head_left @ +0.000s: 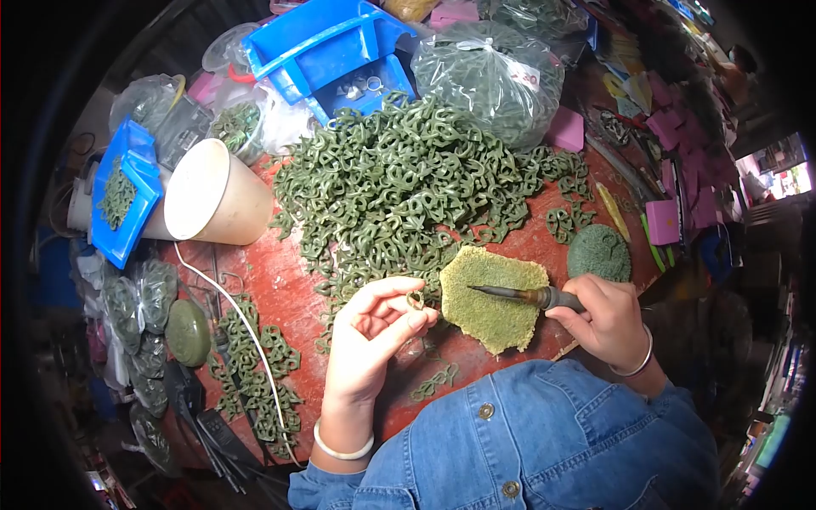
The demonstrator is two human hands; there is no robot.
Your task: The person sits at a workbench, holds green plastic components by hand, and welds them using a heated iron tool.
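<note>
My left hand (378, 336) pinches a small green ring-like piece (416, 299) between thumb and fingertips, just left of a rough yellow-green pad (493, 321). In my right hand (605, 321) is a dark-handled pointed tool (551, 297), its thin black tip lying over the pad. Behind both hands spreads a large heap of green looped pieces (408, 178) on the red table (310, 340). A few loose pieces (434, 382) lie below the pad, near my left wrist.
A white bucket (218, 194) stands left of the heap, with blue bins (327, 51) behind. A filled plastic bag (489, 85) sits at the back. A dark green round pad (599, 255) lies right; a white cord (246, 327) crosses the left side.
</note>
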